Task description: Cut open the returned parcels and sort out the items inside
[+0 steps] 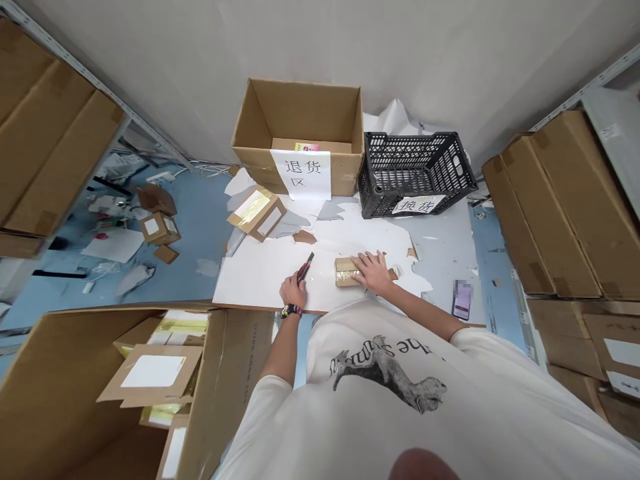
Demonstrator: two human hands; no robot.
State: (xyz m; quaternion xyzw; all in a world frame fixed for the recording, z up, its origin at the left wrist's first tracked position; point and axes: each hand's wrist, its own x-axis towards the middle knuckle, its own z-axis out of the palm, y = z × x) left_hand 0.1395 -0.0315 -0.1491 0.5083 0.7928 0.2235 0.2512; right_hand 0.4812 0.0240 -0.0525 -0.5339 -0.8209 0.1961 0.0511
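My left hand (293,291) is closed round a box cutter (304,268) with a dark red and black handle, near the front edge of the white table. The cutter's tip points away from me, and nothing touches it. To the right, a small cardboard box (345,272) with shiny tape lies on the tabletop. Over its right part is my right hand (373,273), fingers spread across the top and holding it down. A larger taped cardboard box (257,212) with white labels sits tilted at the table's left side.
An open carton (345,175) with a paper sign stands at the back, beside a black plastic crate (370,200). A phone (463,299) lies at right. A big carton (225,373) holding several boxes is at lower left. Torn paper covers parts of the table.
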